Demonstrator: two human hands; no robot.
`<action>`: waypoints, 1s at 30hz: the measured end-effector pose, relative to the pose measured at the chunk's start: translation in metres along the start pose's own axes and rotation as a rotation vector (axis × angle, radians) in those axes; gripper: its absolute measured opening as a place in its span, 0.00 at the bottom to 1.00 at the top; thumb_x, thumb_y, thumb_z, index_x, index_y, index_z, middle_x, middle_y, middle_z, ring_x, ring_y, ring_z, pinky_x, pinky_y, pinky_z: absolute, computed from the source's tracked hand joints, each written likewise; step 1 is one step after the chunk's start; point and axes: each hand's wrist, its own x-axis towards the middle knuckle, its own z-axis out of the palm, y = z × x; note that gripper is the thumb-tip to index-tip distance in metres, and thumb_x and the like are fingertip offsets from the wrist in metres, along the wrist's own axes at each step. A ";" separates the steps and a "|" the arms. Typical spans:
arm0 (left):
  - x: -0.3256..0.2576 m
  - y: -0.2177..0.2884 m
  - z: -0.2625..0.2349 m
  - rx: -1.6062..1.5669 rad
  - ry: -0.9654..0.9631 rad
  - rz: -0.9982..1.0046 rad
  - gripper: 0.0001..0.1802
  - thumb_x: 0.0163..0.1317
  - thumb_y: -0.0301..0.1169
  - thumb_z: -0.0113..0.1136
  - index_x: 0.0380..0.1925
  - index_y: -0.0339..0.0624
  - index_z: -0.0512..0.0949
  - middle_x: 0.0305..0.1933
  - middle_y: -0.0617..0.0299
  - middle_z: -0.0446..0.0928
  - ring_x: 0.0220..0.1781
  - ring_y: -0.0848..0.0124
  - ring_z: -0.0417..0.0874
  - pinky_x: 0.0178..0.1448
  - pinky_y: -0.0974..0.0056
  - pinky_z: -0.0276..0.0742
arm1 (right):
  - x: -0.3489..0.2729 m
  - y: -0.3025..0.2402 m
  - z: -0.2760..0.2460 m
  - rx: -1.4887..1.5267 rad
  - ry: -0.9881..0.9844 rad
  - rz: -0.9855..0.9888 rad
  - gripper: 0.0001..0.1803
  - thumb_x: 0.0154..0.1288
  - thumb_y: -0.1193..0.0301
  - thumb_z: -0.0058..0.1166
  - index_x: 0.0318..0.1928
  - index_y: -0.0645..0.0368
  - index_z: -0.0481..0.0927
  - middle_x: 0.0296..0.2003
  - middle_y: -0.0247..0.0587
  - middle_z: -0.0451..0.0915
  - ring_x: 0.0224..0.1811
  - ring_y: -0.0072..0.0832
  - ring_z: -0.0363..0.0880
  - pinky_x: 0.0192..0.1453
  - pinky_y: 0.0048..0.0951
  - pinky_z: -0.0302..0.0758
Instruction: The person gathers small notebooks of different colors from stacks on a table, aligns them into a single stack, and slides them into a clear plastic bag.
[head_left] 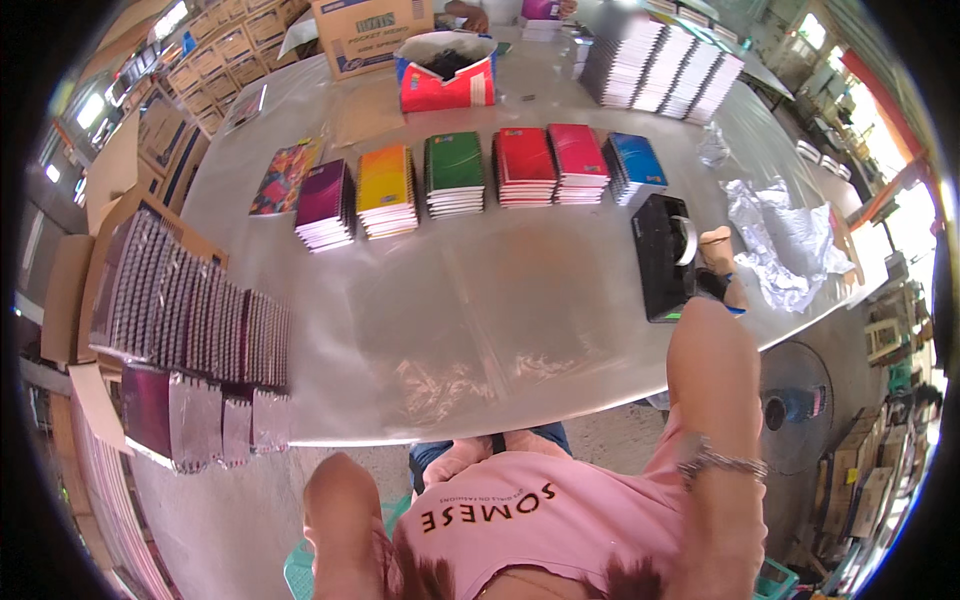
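Both my forearms are raised toward the lower edge, and neither hand shows. My left elbow is at the lower left, in front of the table. My right elbow lies over the table's right front edge, with a bracelet round that wrist. Beyond it are a black box-like thing point(660, 258) with a pale curved handle and a small tan and blue thing point(722, 268) whose kind is unclear. Across the table stand stacks of spiral notebooks: purple point(326, 200), yellow point(387, 188), green point(454, 172), red point(524, 165), pink point(578, 162) and blue point(636, 168). A multicoloured notebook point(284, 180) lies to their left.
Many wrapped spiral notebooks point(190, 310) are piled at the table's left edge. Farther back are a red and blue carton point(447, 85), a brown box point(372, 38) and tall notebook stacks point(660, 68). Crumpled plastic point(785, 240) lies at right. Another person's hand point(467, 14) shows at the back.
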 end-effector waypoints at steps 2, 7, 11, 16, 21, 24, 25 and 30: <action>-0.029 -0.005 -0.004 0.369 -0.073 0.283 0.27 0.67 0.38 0.49 0.63 0.38 0.66 0.73 0.49 0.54 0.74 0.54 0.51 0.74 0.45 0.45 | -0.024 0.005 0.007 -0.018 -0.093 -0.025 0.17 0.57 0.62 0.58 0.46 0.56 0.78 0.46 0.41 0.75 0.52 0.43 0.71 0.61 0.49 0.65; -0.066 -0.012 -0.013 0.889 -0.120 0.392 0.33 0.59 0.44 0.58 0.63 0.44 0.64 0.72 0.57 0.54 0.71 0.55 0.53 0.73 0.44 0.45 | -0.040 -0.011 0.037 -0.158 -0.378 -0.208 0.17 0.57 0.63 0.59 0.45 0.56 0.78 0.45 0.41 0.76 0.52 0.43 0.72 0.61 0.49 0.66; -0.143 0.016 -0.049 0.853 -0.652 0.094 0.22 0.61 0.44 0.57 0.54 0.50 0.72 0.61 0.60 0.64 0.61 0.60 0.63 0.65 0.51 0.57 | 0.004 0.062 0.014 -0.658 -0.290 -0.315 0.17 0.56 0.63 0.60 0.45 0.56 0.79 0.45 0.41 0.77 0.51 0.43 0.73 0.60 0.49 0.67; -0.186 0.015 -0.050 0.687 -1.147 -0.310 0.12 0.63 0.45 0.55 0.41 0.57 0.81 0.47 0.64 0.75 0.48 0.65 0.77 0.56 0.59 0.72 | 0.029 0.229 -0.072 -0.929 -0.180 0.375 0.13 0.55 0.67 0.63 0.38 0.60 0.81 0.40 0.47 0.79 0.48 0.44 0.73 0.60 0.46 0.67; -0.192 -0.030 -0.030 0.517 -1.125 -0.831 0.06 0.49 0.30 0.68 0.30 0.51 0.84 0.44 0.63 0.75 0.46 0.64 0.76 0.51 0.59 0.73 | 0.020 0.318 -0.111 -0.878 -0.373 0.936 0.22 0.50 0.59 0.69 0.35 0.68 0.81 0.36 0.57 0.81 0.41 0.41 0.81 0.44 0.43 0.76; -0.187 -0.030 -0.030 0.640 -1.000 -1.009 0.07 0.48 0.28 0.69 0.30 0.48 0.84 0.43 0.61 0.75 0.46 0.63 0.76 0.50 0.58 0.72 | 0.035 0.322 -0.109 -0.811 -0.589 1.171 0.25 0.48 0.57 0.70 0.31 0.70 0.81 0.27 0.54 0.81 0.27 0.40 0.82 0.31 0.40 0.78; -0.184 -0.029 -0.032 0.677 -0.942 -1.070 0.06 0.49 0.28 0.69 0.30 0.47 0.84 0.43 0.60 0.75 0.46 0.63 0.76 0.50 0.58 0.71 | 0.036 0.321 -0.106 -0.812 -0.606 1.176 0.25 0.46 0.57 0.72 0.30 0.70 0.81 0.24 0.53 0.80 0.23 0.40 0.81 0.27 0.42 0.76; -0.183 -0.030 -0.033 0.744 -0.657 -1.417 0.02 0.56 0.27 0.65 0.30 0.43 0.84 0.41 0.57 0.75 0.44 0.62 0.76 0.50 0.59 0.71 | 0.041 0.325 -0.104 -0.854 -0.658 1.317 0.22 0.46 0.58 0.72 0.27 0.67 0.81 0.19 0.48 0.77 0.17 0.36 0.77 0.24 0.41 0.74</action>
